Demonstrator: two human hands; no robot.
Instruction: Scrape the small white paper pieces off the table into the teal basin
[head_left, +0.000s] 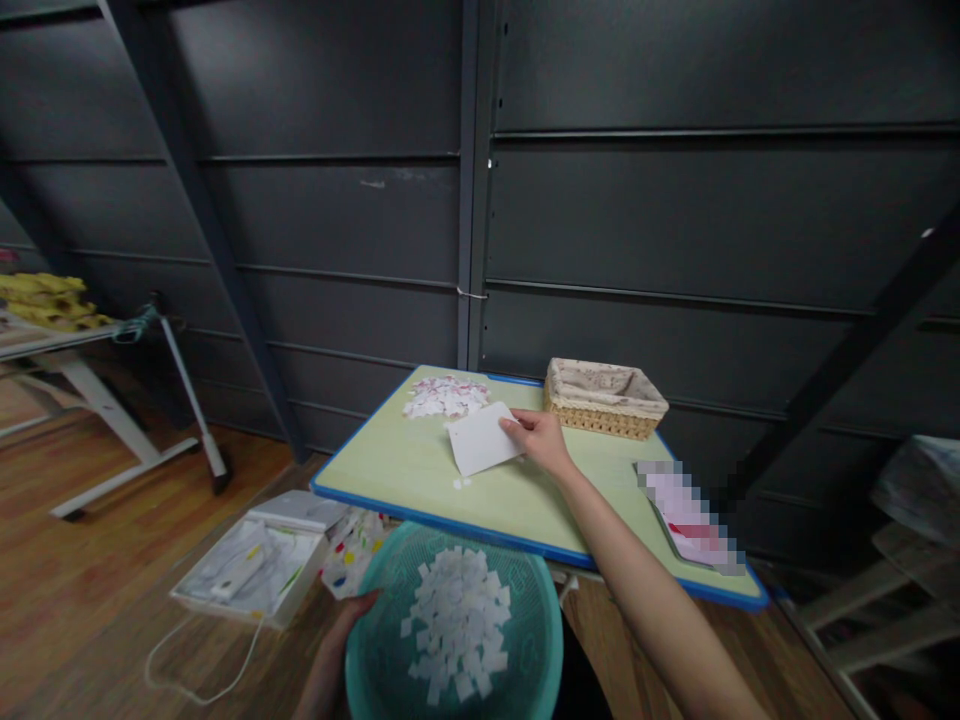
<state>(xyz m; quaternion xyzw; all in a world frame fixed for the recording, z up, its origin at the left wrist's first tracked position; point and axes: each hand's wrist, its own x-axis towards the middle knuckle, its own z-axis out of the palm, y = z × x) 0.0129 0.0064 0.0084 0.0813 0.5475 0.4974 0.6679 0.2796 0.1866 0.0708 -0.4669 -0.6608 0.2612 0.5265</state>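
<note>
My right hand point(534, 436) pinches the right edge of a flat white card point(480, 438) held low over the pale green table top point(382, 450). A couple of small white paper pieces point(461, 484) lie just in front of the card. Behind it, to the left, is a pile of paper scraps point(445, 396), some with reddish marks. My left hand point(351, 618) grips the left rim of a teal plastic basket point(553, 620) below the table's front edge. Many small white paper pieces point(459, 620) lie in the basket.
A cloth-lined wicker basket point(600, 420) stands at the table's back right. A tablet-like object point(686, 520), partly blurred out, lies at the right. On the floor at left sits an open white box point(247, 570) with a cord. A dark panelled wall point(337, 220) rises behind.
</note>
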